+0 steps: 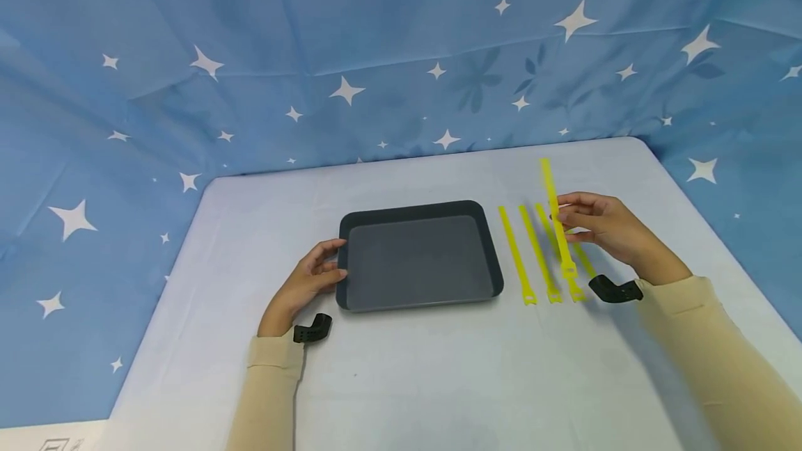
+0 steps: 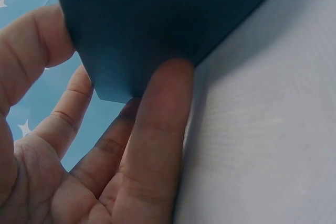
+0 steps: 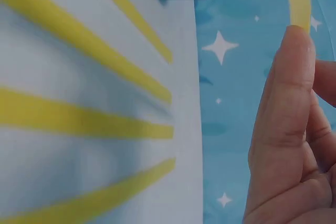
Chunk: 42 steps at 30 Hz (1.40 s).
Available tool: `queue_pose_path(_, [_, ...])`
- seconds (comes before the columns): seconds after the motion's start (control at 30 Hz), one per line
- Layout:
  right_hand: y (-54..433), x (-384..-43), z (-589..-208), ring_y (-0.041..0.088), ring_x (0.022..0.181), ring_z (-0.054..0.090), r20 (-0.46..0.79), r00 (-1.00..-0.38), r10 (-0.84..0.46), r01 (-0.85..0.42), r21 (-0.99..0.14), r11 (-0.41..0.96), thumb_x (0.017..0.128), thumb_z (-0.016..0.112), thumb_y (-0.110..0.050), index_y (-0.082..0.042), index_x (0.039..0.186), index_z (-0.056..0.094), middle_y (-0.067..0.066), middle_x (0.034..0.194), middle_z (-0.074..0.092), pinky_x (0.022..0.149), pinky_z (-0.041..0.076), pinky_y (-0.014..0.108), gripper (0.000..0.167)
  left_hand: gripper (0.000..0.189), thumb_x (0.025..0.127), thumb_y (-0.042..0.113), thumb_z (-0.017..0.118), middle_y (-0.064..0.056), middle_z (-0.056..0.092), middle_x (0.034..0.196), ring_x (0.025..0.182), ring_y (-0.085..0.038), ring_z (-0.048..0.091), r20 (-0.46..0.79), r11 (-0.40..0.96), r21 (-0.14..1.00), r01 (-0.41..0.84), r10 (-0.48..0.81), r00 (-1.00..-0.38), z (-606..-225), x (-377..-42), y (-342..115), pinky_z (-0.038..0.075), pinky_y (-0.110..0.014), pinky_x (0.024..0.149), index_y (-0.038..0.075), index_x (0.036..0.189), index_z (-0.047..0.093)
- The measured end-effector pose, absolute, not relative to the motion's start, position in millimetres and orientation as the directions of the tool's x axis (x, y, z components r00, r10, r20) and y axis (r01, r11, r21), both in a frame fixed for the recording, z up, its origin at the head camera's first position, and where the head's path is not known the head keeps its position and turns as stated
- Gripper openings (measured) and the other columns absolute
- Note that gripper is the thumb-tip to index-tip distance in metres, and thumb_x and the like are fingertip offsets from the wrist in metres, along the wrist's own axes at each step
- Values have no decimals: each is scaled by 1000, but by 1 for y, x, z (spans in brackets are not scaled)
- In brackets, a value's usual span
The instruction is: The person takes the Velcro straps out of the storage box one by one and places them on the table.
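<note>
A dark grey rectangular tray [image 1: 420, 263] lies on the white table. My left hand [image 1: 308, 284] holds it at the left edge; in the left wrist view the thumb [image 2: 163, 129] presses against its outer wall. My right hand [image 1: 598, 225] pinches a yellow cable tie [image 1: 550, 190] between thumb and fingers, raised over the table to the right of the tray. Only one end of this strap [image 3: 298, 1] shows in the right wrist view, above the fingertips. Below it, several more yellow cable ties [image 1: 515, 256] lie side by side, their slotted ends toward me.
The white table [image 1: 438, 381] extends around the tray on all sides. Behind it hangs a blue cloth [image 1: 282, 89] with white stars. A pale printed item [image 1: 56, 437] shows at the lower left corner.
</note>
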State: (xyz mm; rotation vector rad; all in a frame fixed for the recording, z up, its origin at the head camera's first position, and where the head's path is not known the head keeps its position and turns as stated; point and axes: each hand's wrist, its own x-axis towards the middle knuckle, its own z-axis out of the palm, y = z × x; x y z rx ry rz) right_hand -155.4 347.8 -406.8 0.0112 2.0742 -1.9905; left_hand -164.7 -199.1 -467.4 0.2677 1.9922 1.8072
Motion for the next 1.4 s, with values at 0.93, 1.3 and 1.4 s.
queue_pose_path(0.93, [412, -171, -418, 11, 89, 63, -448, -886, -118, 352, -817, 456, 113, 59, -13, 12, 153, 43, -9, 102, 68, 82, 61, 26, 50, 66, 102, -3, 64, -31, 31, 164, 94, -6, 62, -179, 128, 982, -137, 425, -887, -469, -168, -204, 57, -23, 79, -7, 161, 35])
queue_pose_path(1.3, [422, -174, -430, 13, 83, 65, -535, -835, -130, 420, -772, 477, 113, 59, -12, 17, 152, 39, 2, 95, 68, 78, 62, 28, 53, 67, 102, -3, 64, -29, 35, 161, 95, -5, 63, -190, 126, 981, -150, 421, -887, -468, -167, -204, 58, -23, 81, -5, 162, 35])
queue_pose_path(1.4, [422, -174, -432, 13, 81, 66, -546, -826, -139, 428, -768, 476, 112, 59, -11, 18, 151, 39, 1, 96, 70, 77, 62, 27, 53, 67, 102, -2, 64, -29, 36, 161, 96, -5, 63, -196, 129, 979, -155, 415, -888, -468, -166, -205, 58, -23, 81, -4, 162, 36])
